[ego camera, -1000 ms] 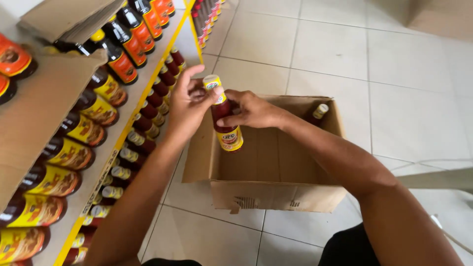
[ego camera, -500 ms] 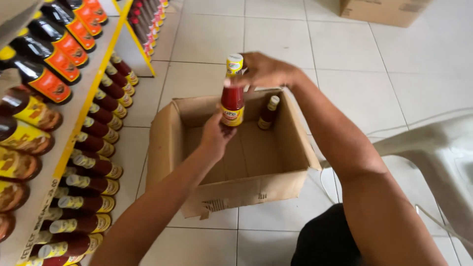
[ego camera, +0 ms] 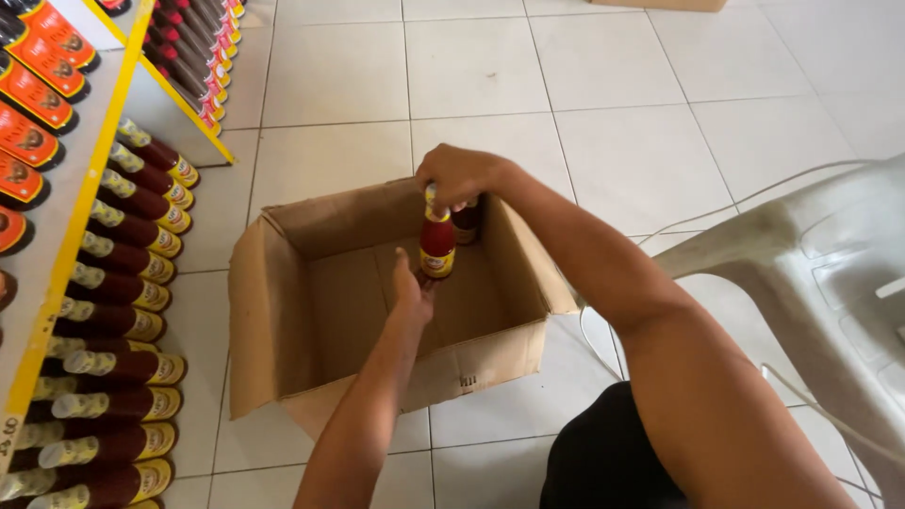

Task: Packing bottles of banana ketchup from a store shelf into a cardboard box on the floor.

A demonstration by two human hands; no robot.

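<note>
An open cardboard box [ego camera: 273, 311] stands on the tiled floor in front of me. Inside it I hold a small red sauce bottle [ego camera: 437, 243] with a yellow label upright. My right hand [ego camera: 459, 175] grips its cap from above. My left hand [ego camera: 411, 294] is under the bottle's base, touching it from below and to the left. A second dark bottle [ego camera: 465, 222] stands in the box's far right corner, just behind the held one and partly hidden by my right hand.
Yellow-edged shelves [ego camera: 57, 283] on the left hold rows of dark sauce bottles [ego camera: 132, 283] lying with their caps outward. More bottles [ego camera: 193, 47] fill a far shelf. A grey plastic chair [ego camera: 830, 283] stands at the right, with a thin white cord [ego camera: 735, 203] on the floor.
Both hands have lowered the red bottle from above the box down into it. The view has shifted, so the box sits more central and the chair shows larger.
</note>
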